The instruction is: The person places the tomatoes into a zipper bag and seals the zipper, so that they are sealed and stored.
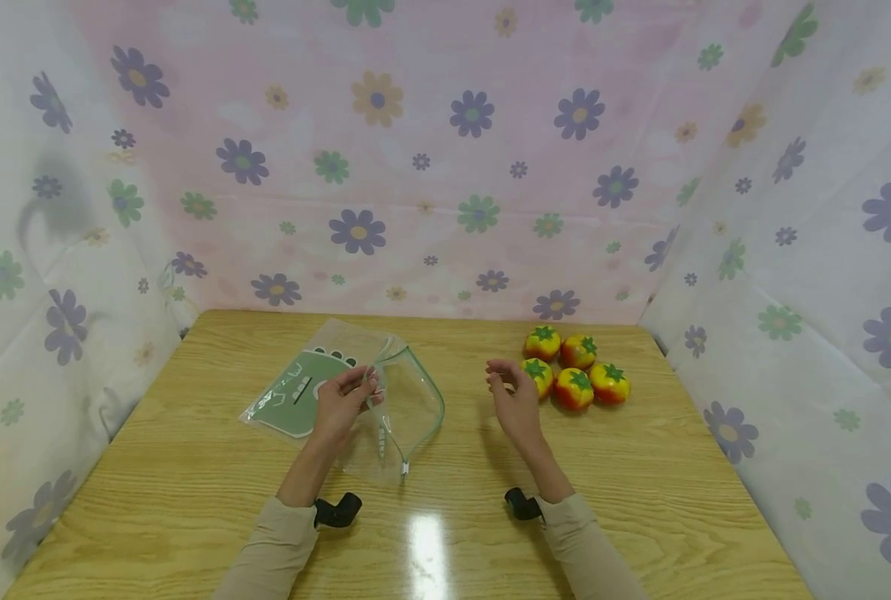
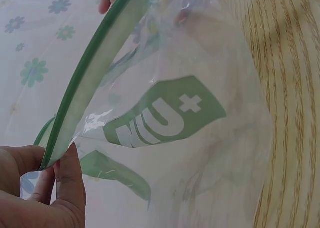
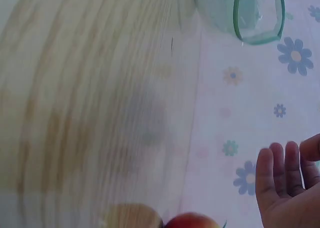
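My left hand [image 1: 340, 408] pinches the rim of a clear zip bag [image 1: 418, 408] between thumb and fingers. The bag stands with its green-edged mouth spread open, facing right; a white slider [image 1: 405, 468] hangs at its lower corner. In the left wrist view the fingers [image 2: 70, 180] grip one end of the green zip strip [image 2: 80, 82], and a green printed label shows through the plastic. My right hand [image 1: 518, 408] holds nothing, its fingers slightly bent, just left of several yellow-and-red tomato-like fruits [image 1: 574, 388] with green leafy tops.
Another clear bag with a green print [image 1: 283, 400] lies flat on the wooden table [image 1: 190, 500], left of my left hand. Flower-patterned cloth [image 1: 430, 167] closes off the back and both sides. Black wrist mounts [image 1: 338, 510] sit on both wrists.
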Action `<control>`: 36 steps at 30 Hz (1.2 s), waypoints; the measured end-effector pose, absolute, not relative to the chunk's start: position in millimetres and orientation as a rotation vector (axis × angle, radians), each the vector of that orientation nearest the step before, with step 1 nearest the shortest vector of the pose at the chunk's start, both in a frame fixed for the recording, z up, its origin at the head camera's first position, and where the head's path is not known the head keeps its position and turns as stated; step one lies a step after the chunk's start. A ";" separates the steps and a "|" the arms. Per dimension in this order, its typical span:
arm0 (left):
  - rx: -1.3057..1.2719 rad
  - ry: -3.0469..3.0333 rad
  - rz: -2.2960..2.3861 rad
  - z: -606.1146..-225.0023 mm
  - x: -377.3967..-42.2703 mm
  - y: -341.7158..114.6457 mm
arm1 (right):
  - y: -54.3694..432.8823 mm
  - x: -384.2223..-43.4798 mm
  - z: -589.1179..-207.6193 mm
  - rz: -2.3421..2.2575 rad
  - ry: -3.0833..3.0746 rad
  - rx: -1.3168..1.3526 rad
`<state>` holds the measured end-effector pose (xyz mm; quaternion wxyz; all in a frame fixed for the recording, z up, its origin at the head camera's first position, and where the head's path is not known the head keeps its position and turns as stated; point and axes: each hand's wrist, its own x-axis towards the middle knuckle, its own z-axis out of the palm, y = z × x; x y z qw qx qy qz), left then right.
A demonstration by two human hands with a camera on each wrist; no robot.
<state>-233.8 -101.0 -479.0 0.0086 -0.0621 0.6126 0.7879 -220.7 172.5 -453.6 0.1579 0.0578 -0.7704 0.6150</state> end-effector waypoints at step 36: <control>-0.196 1.905 2.521 -482.5 -235.1 -101.5 | 244.8 -252.4 -482.8 1.327 -2.471 -0.016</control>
